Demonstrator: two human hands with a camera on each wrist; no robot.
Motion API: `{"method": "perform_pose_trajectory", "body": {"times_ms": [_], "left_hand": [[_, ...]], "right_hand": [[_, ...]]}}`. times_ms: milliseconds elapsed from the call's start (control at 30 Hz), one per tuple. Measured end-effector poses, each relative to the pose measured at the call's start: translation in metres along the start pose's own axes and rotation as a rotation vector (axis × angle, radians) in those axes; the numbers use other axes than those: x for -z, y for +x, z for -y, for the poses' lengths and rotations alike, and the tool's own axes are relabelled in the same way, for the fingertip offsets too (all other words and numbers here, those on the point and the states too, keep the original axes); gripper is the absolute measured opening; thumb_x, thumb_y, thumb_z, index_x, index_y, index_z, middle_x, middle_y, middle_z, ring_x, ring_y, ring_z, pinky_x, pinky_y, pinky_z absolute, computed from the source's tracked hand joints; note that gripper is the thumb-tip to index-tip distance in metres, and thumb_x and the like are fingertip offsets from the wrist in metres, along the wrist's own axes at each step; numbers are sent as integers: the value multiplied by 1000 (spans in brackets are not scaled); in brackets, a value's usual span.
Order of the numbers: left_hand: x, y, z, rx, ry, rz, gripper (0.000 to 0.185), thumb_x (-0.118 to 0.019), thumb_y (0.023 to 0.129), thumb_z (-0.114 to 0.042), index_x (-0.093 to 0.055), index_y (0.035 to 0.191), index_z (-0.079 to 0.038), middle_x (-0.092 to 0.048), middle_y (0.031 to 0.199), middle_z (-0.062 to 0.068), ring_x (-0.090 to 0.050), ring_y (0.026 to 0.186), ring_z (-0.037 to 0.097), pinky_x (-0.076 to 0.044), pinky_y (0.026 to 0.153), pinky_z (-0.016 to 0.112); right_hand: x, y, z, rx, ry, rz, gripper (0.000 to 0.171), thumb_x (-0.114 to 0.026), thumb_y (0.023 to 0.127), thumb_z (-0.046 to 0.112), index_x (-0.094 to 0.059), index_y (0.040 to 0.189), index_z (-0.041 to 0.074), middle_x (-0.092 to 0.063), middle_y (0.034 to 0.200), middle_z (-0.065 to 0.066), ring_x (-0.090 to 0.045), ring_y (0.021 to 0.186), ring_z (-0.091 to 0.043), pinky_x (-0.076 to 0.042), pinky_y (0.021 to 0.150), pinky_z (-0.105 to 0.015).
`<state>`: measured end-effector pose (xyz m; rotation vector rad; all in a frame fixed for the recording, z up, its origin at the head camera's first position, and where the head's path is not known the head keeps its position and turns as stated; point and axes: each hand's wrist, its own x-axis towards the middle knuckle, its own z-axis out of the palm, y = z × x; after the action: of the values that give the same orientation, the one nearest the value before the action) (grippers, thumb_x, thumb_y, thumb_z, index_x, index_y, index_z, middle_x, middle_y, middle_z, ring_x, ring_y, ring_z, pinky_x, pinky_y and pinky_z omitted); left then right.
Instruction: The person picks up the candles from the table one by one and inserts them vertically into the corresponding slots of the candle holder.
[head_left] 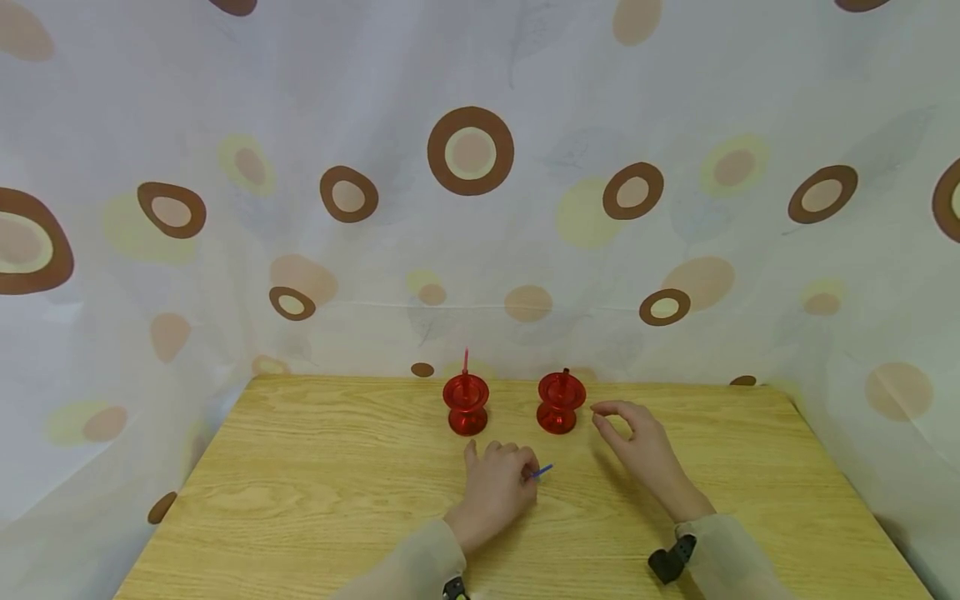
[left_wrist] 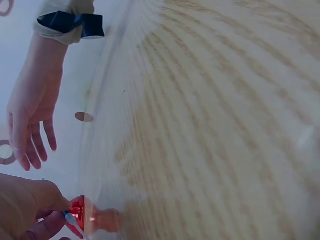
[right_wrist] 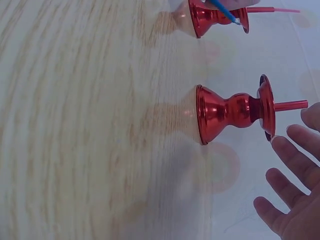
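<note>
Nearest, the left hand [head_left: 495,492] rests mid-table [head_left: 300,483], fingers curled, pinching a blue stick [head_left: 543,472] that points right and slightly toward the far edge. Beside it, the right hand [head_left: 637,446] hovers empty, fingers relaxed, near the right of two red holders [head_left: 561,403] by the far edge.

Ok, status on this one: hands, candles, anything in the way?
Left hand pinches blue candle. Right hand open, empty, beside right holder. Left holder carries pink candle. Nothing blocking.
</note>
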<state>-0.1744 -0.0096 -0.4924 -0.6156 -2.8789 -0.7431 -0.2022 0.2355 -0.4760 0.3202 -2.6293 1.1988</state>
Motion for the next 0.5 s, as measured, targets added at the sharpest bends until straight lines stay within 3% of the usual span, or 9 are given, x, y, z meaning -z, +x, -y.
{"method": "perform_pose_trajectory", "body": {"times_ms": [200,500], "left_hand": [[5,5,-1,-10,-33,-57,10,-80,85,-12,-75,88,-20,-67,82,-10,-60,84,16,-39,100,73],[11,15,0,-14,-108,-79,9,-79,88,-13,-74,90,-21,-70,85,-10,-62,87,14,-43,98,60]], "right_hand": [[-1,5,-1,3,-2,-5,27,-66,105,22,-72,124,4,-72,120,-14,-59,123,-39,-45,105,-63],[0,14,-1,34,-5,-17,26,-67,103,19,-71,123,3,-72,119,-15,-59,122,-40,-45,104,-63]]}}
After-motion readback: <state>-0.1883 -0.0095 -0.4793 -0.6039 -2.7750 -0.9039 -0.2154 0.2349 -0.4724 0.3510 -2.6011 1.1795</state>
